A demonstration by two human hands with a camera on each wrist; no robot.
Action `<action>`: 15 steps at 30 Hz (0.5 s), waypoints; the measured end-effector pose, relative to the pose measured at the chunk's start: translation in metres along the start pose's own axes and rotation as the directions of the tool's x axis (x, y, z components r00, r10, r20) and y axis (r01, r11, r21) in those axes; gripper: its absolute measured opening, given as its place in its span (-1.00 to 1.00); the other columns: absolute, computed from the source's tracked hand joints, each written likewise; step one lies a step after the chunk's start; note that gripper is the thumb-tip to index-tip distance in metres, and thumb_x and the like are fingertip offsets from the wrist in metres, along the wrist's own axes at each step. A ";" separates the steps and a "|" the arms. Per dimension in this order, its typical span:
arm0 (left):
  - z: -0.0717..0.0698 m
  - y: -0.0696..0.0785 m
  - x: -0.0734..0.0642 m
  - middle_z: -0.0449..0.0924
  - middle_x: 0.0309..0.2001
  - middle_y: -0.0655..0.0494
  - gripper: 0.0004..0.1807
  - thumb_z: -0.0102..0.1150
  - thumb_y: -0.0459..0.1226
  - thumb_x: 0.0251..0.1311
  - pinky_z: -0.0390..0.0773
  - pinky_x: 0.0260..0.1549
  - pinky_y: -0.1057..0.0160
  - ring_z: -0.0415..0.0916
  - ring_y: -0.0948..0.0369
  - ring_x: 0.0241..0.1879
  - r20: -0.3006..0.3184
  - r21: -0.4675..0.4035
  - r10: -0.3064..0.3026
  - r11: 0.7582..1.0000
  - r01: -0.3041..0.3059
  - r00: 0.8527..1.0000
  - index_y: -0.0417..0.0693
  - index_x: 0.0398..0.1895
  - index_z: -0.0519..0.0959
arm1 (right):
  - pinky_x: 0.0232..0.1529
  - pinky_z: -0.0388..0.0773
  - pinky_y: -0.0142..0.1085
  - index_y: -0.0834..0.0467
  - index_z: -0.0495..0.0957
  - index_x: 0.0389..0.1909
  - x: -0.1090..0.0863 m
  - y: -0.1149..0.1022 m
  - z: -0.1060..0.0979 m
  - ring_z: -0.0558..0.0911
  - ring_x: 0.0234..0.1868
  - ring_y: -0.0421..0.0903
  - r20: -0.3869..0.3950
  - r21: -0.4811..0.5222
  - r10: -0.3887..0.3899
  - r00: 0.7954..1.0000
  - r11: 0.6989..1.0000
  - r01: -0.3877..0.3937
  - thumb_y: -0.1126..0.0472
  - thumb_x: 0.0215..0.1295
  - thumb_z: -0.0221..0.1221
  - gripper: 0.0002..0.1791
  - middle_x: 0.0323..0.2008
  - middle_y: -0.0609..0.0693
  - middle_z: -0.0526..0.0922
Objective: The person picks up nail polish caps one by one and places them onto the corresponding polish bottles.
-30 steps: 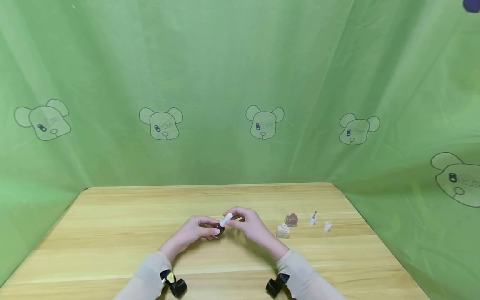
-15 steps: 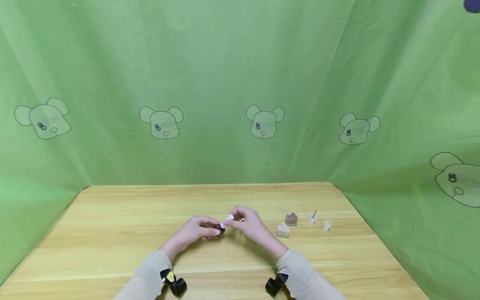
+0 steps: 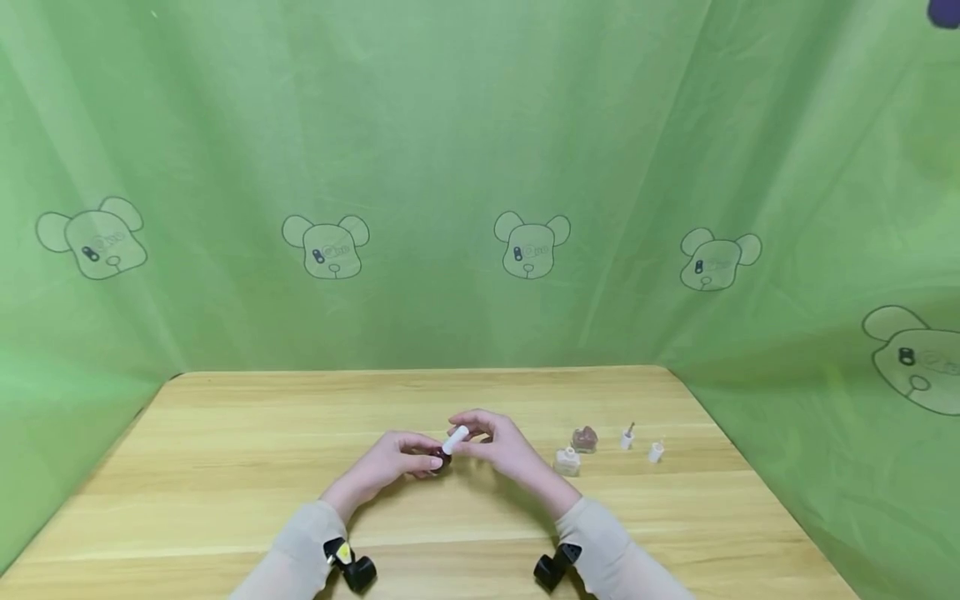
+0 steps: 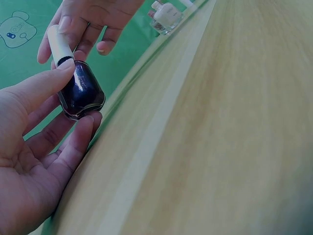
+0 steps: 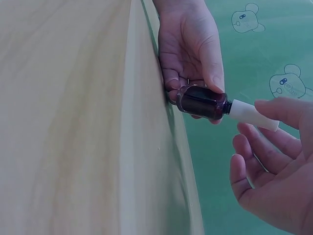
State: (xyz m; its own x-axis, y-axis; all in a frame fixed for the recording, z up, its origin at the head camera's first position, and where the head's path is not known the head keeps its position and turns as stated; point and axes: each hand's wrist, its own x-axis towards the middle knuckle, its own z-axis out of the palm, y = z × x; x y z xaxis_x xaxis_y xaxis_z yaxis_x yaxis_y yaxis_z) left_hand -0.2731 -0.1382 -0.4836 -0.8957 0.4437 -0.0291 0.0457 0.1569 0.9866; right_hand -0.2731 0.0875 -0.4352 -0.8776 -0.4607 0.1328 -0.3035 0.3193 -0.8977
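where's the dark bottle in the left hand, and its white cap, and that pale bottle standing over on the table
Dark bottle (image 4: pixel 82 93): left wrist view, on the middle of its body.
White cap (image 5: pixel 248 113): right wrist view, partway along its side.
Pale bottle (image 3: pixel 567 463): head view, on its body, below the neck.

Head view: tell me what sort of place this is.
Likely a makeshift recording booth, not a salon: green bear-printed cloth hangs behind and along both sides of a wooden table, and black wrist cameras are worn.
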 end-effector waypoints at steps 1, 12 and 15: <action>0.000 0.000 0.000 0.70 -0.05 -0.09 -0.58 0.35 -0.20 0.12 0.61 -0.24 0.25 0.61 0.22 -0.31 0.001 0.001 -0.004 1.000 0.004 1.000 -0.20 0.04 0.62 | -0.12 0.55 -0.29 0.21 0.55 0.09 0.000 0.000 0.000 0.61 -0.12 -0.06 -0.007 -0.007 0.002 1.000 1.000 -0.002 0.21 0.20 0.30 -0.58 -0.10 0.16 0.68; 0.000 -0.001 -0.001 0.71 -0.10 -0.03 -0.57 0.36 -0.16 0.11 0.58 -0.28 0.24 0.60 0.22 -0.33 -0.006 0.026 -0.008 1.000 0.009 1.000 -0.17 0.03 0.63 | -0.37 0.54 -0.37 0.15 0.62 -0.28 0.000 0.003 0.002 0.57 -0.30 -0.17 -0.121 -0.103 0.017 0.993 0.994 -0.029 0.10 0.12 0.38 -0.75 -0.33 0.03 0.69; 0.000 0.000 -0.001 0.71 -0.09 -0.03 -0.56 0.36 -0.16 0.12 0.58 -0.27 0.24 0.60 0.22 -0.33 -0.008 0.027 -0.009 1.000 0.009 1.000 -0.18 0.03 0.63 | -0.36 0.54 -0.36 0.15 0.62 -0.15 0.000 0.002 0.001 0.57 -0.25 -0.16 -0.096 -0.100 0.013 0.995 0.995 -0.022 0.09 0.12 0.37 -0.69 -0.27 0.04 0.69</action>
State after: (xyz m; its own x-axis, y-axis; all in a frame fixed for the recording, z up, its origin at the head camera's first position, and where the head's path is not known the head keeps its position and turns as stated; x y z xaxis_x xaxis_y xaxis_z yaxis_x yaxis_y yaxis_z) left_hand -0.2725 -0.1383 -0.4840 -0.8996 0.4352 -0.0364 0.0497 0.1848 0.9815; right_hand -0.2735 0.0877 -0.4375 -0.9128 -0.3753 0.1611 -0.3195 0.4104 -0.8541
